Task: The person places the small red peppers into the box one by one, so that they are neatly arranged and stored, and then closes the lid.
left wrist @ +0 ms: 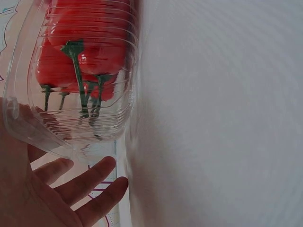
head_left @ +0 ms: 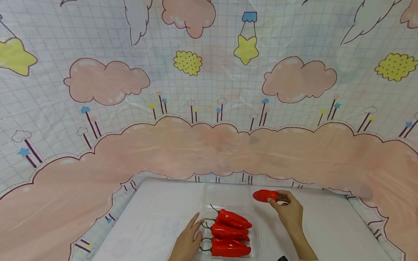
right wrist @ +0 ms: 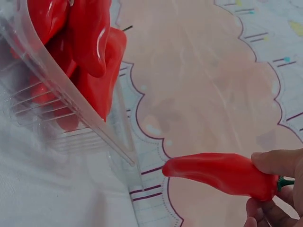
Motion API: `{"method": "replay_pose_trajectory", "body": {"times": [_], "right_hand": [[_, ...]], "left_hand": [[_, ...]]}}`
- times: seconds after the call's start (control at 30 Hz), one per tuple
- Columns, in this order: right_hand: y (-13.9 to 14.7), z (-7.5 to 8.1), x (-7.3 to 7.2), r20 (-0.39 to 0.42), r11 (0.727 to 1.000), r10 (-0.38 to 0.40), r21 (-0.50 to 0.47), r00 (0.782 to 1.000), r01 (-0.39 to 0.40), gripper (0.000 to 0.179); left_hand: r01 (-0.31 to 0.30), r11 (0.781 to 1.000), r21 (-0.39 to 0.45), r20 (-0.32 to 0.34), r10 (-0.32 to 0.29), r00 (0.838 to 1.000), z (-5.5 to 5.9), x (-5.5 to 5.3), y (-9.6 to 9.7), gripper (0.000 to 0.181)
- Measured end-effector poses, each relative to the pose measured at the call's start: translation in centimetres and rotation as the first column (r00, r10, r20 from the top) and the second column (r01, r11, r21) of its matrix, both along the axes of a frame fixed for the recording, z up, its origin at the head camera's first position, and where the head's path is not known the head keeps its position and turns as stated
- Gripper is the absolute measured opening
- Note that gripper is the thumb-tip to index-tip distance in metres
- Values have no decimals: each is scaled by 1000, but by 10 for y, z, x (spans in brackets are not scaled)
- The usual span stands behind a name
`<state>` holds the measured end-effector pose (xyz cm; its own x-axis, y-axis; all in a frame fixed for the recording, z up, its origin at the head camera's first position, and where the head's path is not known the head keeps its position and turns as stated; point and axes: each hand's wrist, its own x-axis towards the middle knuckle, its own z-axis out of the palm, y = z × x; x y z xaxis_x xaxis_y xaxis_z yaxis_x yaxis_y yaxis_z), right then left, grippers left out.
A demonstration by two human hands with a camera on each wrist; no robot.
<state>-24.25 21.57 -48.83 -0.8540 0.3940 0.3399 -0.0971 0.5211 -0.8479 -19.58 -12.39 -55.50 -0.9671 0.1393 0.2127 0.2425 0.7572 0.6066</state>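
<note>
Several red peppers [head_left: 230, 248] with green stems lie side by side in a clear plastic box [left wrist: 125, 111], stems toward the left. My left hand [head_left: 187, 241] is at the box's left side, its fingers spread and fairly straight; in the left wrist view the hand [left wrist: 57, 189] sits by the box's end wall. To the right of the box, above the table, my right hand [head_left: 290, 210] pinches one red pepper [head_left: 265, 195] near its stem end, its tip pointing left. The right wrist view shows thumb and fingers on this pepper [right wrist: 218, 172].
The box's clear lid [head_left: 226, 197] lies folded back behind it. A white table surface [head_left: 163, 206] spreads around the box. Behind stands a patterned cloth [head_left: 228, 148] with clouds and stars. A small dark object [head_left: 282, 258] shows at the bottom edge.
</note>
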Motion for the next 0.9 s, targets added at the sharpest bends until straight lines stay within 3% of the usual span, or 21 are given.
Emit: {"method": "replay_pose_trajectory", "body": {"times": [0.37, 0.9], "right_hand": [[-8, 4, 4, 24, 998, 47, -52, 999, -46, 35], [-19, 8, 11, -14, 982, 155, -102, 988, -156, 40]], "left_hand": [[0, 1000, 8, -44, 0, 999, -1, 0, 0, 36], [-5, 1000, -12, -28, 4, 1000, -2, -2, -1, 36]]}}
